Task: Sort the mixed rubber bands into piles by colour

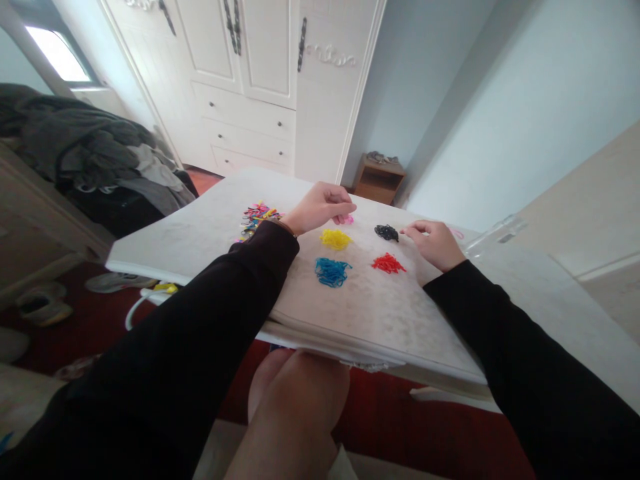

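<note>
At the far left of the pale bench (360, 320) lies a mixed pile (257, 218) of thin coloured loops, rubber bands by the look of them, partly hidden by the left forearm. The left hand (327, 205) comes next, above the bench with its fingers curled inward; whether anything is pinched between them I cannot tell. Below it sit the blue pile (333, 272), nearest the front edge, and the yellow pile (335, 239) just behind, while the pink pile (350, 219) shows partly at the left fingertips. Farther right, the black pile (387, 233) lies behind the red pile (389, 263), the two apart. Just beside the black one is the right hand (434, 241), thumb and forefinger drawn together; a band between them cannot be made out. At the right stands a clear plastic container (495, 237). The bands should be very light, soft and stretchy, slightly grippy rather than slippery, hardly fragile but prone to tangling. One is best taken by a loose loop at a pile's rim, pinched between thumb and fingertip and lifted gently so that its neighbours stay down.
</note>
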Demonstrator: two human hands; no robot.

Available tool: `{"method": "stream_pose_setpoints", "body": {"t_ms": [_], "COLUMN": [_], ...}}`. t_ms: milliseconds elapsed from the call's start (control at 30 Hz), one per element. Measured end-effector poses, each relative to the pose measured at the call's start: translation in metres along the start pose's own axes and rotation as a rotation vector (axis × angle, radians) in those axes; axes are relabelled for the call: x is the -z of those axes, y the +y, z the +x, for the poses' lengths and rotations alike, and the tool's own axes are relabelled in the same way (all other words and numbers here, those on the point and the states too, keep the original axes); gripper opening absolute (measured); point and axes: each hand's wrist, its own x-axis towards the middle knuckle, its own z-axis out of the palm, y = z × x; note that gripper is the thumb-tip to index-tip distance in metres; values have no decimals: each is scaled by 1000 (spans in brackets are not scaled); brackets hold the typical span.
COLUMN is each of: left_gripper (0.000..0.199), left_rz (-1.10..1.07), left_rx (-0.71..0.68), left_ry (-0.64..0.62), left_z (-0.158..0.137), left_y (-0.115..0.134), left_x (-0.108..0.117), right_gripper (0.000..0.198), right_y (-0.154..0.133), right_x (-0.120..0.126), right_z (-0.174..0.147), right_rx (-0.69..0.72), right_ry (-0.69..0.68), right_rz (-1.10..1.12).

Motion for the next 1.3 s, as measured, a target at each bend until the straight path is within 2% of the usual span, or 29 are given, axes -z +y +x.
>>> {"method": "stream_pose_setpoints", "body": {"t_ms": [167, 267, 400, 467, 533, 633, 733, 833, 967, 1133, 1300], "left_gripper": [15, 15, 20, 21, 21, 17, 8, 12, 16, 30, 44], "left_rz": [-8, -11, 22, 75, 153, 291, 501, 775, 922, 1032, 1062], "left_rx": [-43, -94, -101, -106, -105, -49, 82, 199, 250, 211, 224], "left_ry": [50, 166, 382, 416, 433, 520, 654, 721, 640, 430, 301], "left_z": [2, 4, 6, 6, 1, -15, -43, -72, -88, -84, -85], "left_y": [-1, -2, 1, 7, 15, 22, 17, 3, -13, -21, -20], "left_x": [5, 9, 18, 28, 45, 84, 125, 151, 157, 157, 157], "right_gripper": [25, 23, 24, 24, 24, 24, 22, 22, 22, 20, 19], "right_y": [-1, -2, 2, 5, 6, 5, 2, 2, 7, 13, 12], "right_x": [-4, -7, -9, -10, -10, -11, -11, -11, -14, -16, -17], "right_z": [1, 1, 1, 1, 1, 1, 0, 0, 1, 2, 1], "right_rx": [19, 56, 75, 81, 92, 102, 89, 86, 88, 83, 84], "right_ry": [31, 51, 50, 51, 52, 49, 45, 35, 25, 27, 37], "right_rz": [35, 71, 80, 94, 103, 107, 109, 99, 94, 98, 95]}}
